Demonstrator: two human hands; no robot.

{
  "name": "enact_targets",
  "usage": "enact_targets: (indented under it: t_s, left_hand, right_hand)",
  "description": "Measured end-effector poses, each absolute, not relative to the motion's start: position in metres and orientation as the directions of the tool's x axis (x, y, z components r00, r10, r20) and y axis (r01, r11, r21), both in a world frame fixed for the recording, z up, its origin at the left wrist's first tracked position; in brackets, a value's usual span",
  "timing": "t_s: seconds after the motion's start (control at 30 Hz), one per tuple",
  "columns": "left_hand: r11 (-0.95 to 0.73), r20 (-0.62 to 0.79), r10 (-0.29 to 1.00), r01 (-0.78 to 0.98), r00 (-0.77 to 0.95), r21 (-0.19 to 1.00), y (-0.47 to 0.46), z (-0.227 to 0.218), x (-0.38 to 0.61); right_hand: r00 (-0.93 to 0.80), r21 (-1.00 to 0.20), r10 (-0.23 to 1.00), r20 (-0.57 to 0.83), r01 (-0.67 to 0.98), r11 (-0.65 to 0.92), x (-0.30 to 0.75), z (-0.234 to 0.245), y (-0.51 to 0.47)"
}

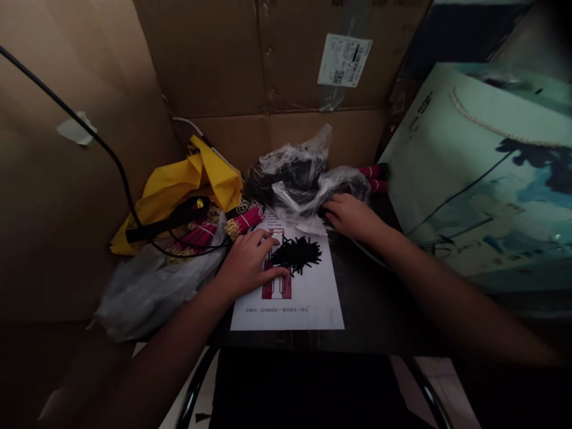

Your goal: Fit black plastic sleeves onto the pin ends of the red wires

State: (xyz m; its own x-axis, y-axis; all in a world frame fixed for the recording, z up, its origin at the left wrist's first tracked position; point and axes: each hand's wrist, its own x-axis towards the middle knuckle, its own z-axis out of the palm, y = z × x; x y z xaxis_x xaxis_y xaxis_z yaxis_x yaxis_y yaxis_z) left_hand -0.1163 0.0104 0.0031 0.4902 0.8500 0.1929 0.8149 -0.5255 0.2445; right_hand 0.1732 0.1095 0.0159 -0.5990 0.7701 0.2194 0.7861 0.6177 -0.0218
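My left hand (252,262) rests on a white printed sheet (286,319), its thumb and fingers apart around the left side of a pile of short black tube pieces (298,254). Nothing shows gripped in it. My right hand (346,215) reaches to a clear plastic bag (308,196) behind the sheet, with its fingertips at the bag's lower right edge. Those fingers are partly hidden, and I cannot make out what they touch or hold. Just beyond my left fingers lies a bundle of red pieces with gold ends (243,221).
A yellow bag (179,179), a black cable (111,158) and a grey plastic bag (156,292) with bundled red pieces (201,235) crowd the left. Cardboard (214,59) walls the back. A pale green paper bag (482,173) stands on the right, near red bundles (378,186).
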Motion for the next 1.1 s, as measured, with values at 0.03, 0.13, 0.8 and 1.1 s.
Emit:
enact_targets:
  t_s: [0.03,0.13,0.8,1.1]
  left_hand:
    - [-0.527,0.201,0.849,0.810,0.489,0.256,0.010,0.004,-0.117]
    - [-0.541,0.234,0.840,0.787,0.490,0.296,0.009,0.007,-0.118]
    - [-0.531,0.243,0.848,0.745,0.472,0.404,0.008,0.006,-0.124]
    - [-0.517,0.243,0.856,0.746,0.456,0.420,0.009,0.005,-0.126]
  right_hand:
    - [-0.614,-0.016,0.759,0.216,0.775,0.631,0.169,0.015,0.116]
    - [-0.633,-0.014,0.739,0.229,0.757,0.653,0.150,0.014,0.130]
    - [-0.545,0.030,0.824,0.152,0.836,0.548,0.105,-0.003,0.132]
    - [-0.487,-0.011,0.873,-0.023,0.873,0.487,0.099,-0.003,0.135]
